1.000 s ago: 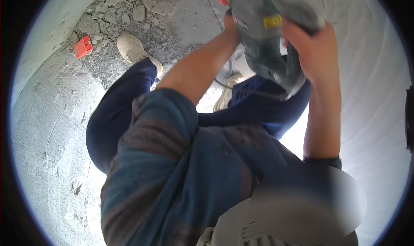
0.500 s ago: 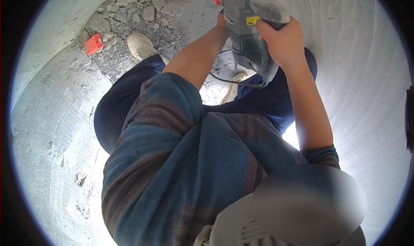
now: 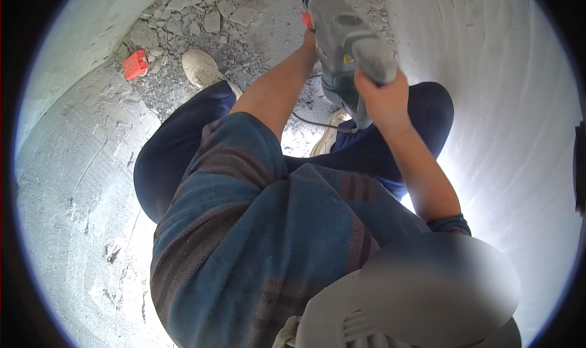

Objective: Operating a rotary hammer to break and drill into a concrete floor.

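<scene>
A grey-green rotary hammer drill (image 3: 339, 36) is held at the upper middle, tilted with its chuck end toward the rubble at the top edge. My right hand (image 3: 384, 97) is closed on its rear handle. My left hand (image 3: 309, 39), partly hidden, grips the drill's front side, by a red part, likely on a handle. A black cord (image 3: 317, 121) hangs from the tool's lower end past my shoe (image 3: 332, 131). The drill's tip is too small to make out.
Broken plaster chunks (image 3: 212, 22) and dust cover the floor (image 3: 268, 6). A red plastic piece (image 3: 135, 65) lies left of my other shoe (image 3: 201, 67). Pale walls (image 3: 500, 104) curve along both sides, bent by the lens. My bent knees (image 3: 427, 110) flank the drill.
The drill and both hands have moved leftward from where they were a second ago. Since half a second ago its rear end and my right hand have dropped lower, bringing the chuck end into view.
</scene>
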The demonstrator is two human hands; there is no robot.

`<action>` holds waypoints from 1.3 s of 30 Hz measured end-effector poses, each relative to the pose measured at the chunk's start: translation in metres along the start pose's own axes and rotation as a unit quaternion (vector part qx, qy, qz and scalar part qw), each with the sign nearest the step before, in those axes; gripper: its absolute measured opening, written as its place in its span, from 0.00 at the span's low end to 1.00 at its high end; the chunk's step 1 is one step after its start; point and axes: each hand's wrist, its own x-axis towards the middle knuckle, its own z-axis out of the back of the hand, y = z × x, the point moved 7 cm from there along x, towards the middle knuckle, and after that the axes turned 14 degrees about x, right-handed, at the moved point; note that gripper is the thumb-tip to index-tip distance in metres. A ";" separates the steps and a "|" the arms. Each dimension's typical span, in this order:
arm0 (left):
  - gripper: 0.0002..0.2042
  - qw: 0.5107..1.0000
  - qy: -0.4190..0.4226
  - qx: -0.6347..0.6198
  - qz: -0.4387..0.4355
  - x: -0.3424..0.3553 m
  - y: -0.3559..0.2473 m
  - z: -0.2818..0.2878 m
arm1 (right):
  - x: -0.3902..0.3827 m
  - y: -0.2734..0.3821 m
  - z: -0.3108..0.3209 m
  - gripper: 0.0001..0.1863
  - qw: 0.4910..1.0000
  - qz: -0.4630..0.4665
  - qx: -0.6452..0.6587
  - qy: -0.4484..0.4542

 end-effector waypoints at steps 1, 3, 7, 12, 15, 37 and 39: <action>0.21 1.000 -0.007 0.018 0.000 -0.001 0.001 0.008 | -0.004 -0.011 -0.001 0.20 0.999 -0.005 0.040 -0.007; 0.21 0.997 -0.027 0.068 0.006 -0.008 0.008 0.024 | -0.018 -0.036 -0.003 0.20 0.998 -0.055 0.044 0.008; 0.21 0.963 -0.062 0.263 0.000 -0.034 0.034 0.042 | -0.059 -0.067 0.027 0.18 0.982 -0.157 0.098 -0.031; 0.20 0.901 -0.051 0.432 0.012 -0.049 0.049 0.015 | -0.069 -0.049 0.060 0.12 0.967 -0.171 0.188 -0.020; 0.21 0.893 -0.017 0.437 -0.102 -0.054 0.027 -0.027 | -0.058 -0.033 0.058 0.12 0.971 -0.159 0.177 -0.019; 0.20 1.000 -0.001 -0.018 -0.002 -0.023 -0.001 -0.091 | 0.043 0.061 0.045 0.12 0.996 -0.078 -0.023 0.046; 0.21 0.999 0.037 0.009 -0.004 -0.019 -0.007 -0.093 | 0.041 0.060 0.048 0.13 0.993 -0.104 -0.050 0.019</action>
